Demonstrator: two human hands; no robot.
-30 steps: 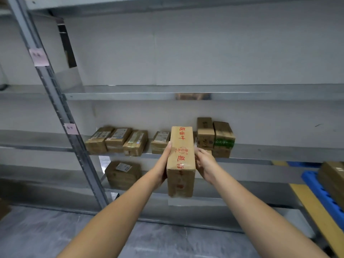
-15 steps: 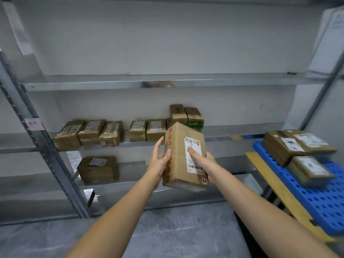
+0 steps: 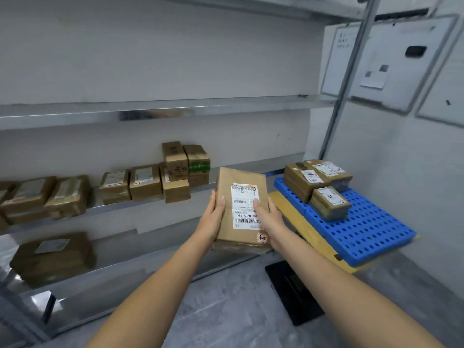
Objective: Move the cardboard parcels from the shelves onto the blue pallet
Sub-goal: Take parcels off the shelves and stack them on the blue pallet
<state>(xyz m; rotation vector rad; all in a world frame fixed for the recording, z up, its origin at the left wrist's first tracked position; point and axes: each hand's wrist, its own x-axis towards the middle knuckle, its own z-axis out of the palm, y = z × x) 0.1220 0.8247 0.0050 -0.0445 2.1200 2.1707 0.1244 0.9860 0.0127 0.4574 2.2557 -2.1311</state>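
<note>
At left of frame, the shelf (image 3: 113, 208) has a row of parcels (image 3: 145, 182) not yet moved. Centre: left hand (image 3: 213, 217) grips the box (image 3: 242, 209) by its left edge, right hand (image 3: 272, 219) by its right edge, thumb on the label. The box hangs between shelf and pallet (image 3: 364, 229). Best carried level to the right and set flat on bare blue, clear of the stack (image 3: 316, 177). Box: flat brown card, white barcode label up, slightly soft corners.

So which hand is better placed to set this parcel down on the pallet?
Right. The right hand grips the held parcel on the side nearest the blue pallet; the left hand holds the far edge.
</note>
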